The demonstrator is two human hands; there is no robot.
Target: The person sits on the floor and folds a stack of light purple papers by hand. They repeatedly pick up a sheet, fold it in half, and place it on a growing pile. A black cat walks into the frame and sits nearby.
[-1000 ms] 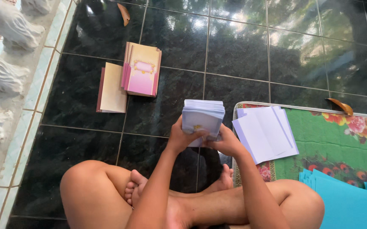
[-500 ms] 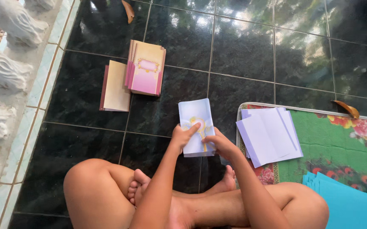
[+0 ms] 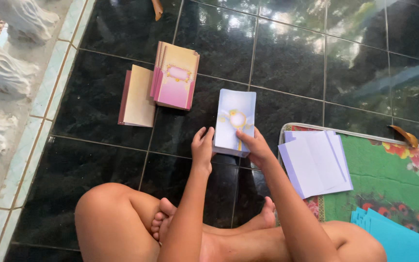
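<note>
Both hands grasp the lilac card stack on the black tiled floor: left hand at its near left edge, right hand at its near right corner, beside the mat.

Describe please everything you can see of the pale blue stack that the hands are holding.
The blue stack is a neat pile of thin, paper-like cards, pale lilac-blue, with a round light emblem and yellow ornament on the top face. It lies flat on the dark glossy floor, long side pointing away from the person. The left hand touches its near left corner; the right hand rests on its near right edge. It sits apart from the pink stack and the mat.
</note>
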